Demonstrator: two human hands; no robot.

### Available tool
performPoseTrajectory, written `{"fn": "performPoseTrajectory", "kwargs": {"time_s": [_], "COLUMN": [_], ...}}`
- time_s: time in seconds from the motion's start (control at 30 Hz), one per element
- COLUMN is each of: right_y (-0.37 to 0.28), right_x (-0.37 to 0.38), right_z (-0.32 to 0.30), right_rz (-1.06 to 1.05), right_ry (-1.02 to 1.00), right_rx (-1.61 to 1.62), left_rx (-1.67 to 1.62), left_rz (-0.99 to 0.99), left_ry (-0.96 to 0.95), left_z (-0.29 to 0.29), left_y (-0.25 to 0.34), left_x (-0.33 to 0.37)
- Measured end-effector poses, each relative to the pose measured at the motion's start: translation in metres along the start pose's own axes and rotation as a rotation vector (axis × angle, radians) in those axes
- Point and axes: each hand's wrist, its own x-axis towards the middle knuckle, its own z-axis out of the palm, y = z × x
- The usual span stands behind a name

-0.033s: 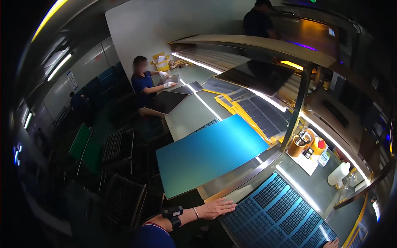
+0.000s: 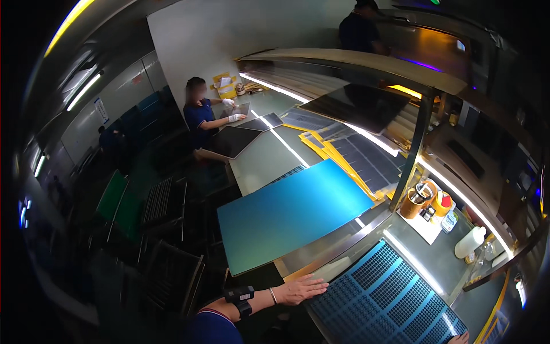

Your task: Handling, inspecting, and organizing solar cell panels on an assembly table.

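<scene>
A blue panel point(image 2: 381, 292) with rows of dark grid-like patterns lies on the bench in front of me. My left hand point(image 2: 301, 289) rests at its left edge, fingers stretched out and flat, the tips touching the panel's border. At the lower right corner of the panel is my right hand point(image 2: 460, 338), mostly cut off by the picture's lower edge, so its grip cannot be made out. Just beyond, a plain glossy blue sheet point(image 2: 292, 212) lies across the bench, its near left corner jutting past the edge. Part of a patterned panel point(image 2: 289, 172) peeks out from under it.
Yellow-edged dark panels point(image 2: 366, 157) lie beyond the sheet, beneath a shelf point(image 2: 344, 60) with light tubes. At right stand a brown cup point(image 2: 410, 207) of tools and a white bottle point(image 2: 470, 242). A gloved co-worker point(image 2: 201, 117) handles a dark plate at the far left; racks point(image 2: 166, 200) stand left.
</scene>
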Motion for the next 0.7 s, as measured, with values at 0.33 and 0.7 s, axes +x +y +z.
{"fn": "performPoseTrajectory", "kwargs": {"time_s": [0.33,0.7], "right_y": [-0.012,-0.017], "right_x": [-0.01,-0.005], "right_z": [0.002,0.013], "right_rz": [0.063,0.143], "right_ry": [0.079,0.299], "right_rx": [0.059,-0.05], "left_rx": [0.172,0.136], "left_rz": [-0.306,-0.196], "left_ry": [0.058,0.348], "left_z": [0.019,0.055], "left_y": [0.079,0.024], "left_x": [0.054,0.258]}}
